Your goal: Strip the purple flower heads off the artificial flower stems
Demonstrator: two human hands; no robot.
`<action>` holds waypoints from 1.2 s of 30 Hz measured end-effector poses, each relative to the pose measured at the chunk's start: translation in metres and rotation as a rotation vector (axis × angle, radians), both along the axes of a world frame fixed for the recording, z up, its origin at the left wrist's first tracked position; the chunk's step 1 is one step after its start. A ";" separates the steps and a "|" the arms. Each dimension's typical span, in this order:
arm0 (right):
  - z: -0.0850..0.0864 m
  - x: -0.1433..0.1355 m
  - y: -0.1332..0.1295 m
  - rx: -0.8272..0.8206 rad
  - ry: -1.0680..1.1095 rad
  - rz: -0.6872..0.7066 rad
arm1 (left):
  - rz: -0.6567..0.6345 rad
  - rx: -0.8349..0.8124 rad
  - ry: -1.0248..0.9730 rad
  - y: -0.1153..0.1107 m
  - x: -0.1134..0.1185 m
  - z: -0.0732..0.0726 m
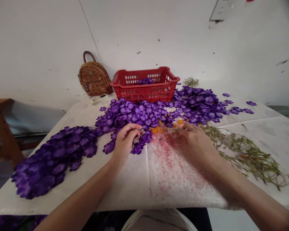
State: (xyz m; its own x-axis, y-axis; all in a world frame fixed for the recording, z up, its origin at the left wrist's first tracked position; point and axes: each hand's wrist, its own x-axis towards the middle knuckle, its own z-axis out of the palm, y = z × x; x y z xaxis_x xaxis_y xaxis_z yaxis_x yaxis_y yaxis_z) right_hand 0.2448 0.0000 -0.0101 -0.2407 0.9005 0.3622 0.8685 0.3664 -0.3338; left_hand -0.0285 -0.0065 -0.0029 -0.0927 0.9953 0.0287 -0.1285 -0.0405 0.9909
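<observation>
My left hand (127, 138) is closed in a pinch at the end of a thin stem, beside small purple artificial flowers (145, 137) below its fingertips. My right hand (195, 138), slightly blurred, pinches at the other side, and the thin pale stem (167, 128) seems to stretch between both hands. Yellow flower centres (158, 129) lie just behind the stem. A wide heap of purple flower petals (135, 112) spreads beyond my hands, and another pile of purple petals (55, 160) lies left of my left forearm.
A red plastic basket (146, 93) with some purple petals stands at the back. To its left are a brown backpack (93, 78) and a white remote-like device (99, 99). Green stems (252, 154) lie tangled on the right. Pink-red specks stain the white tablecloth (132, 189).
</observation>
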 end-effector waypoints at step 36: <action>-0.001 -0.082 -0.002 -0.368 0.847 0.200 | -0.135 0.082 0.362 -0.002 0.014 -0.007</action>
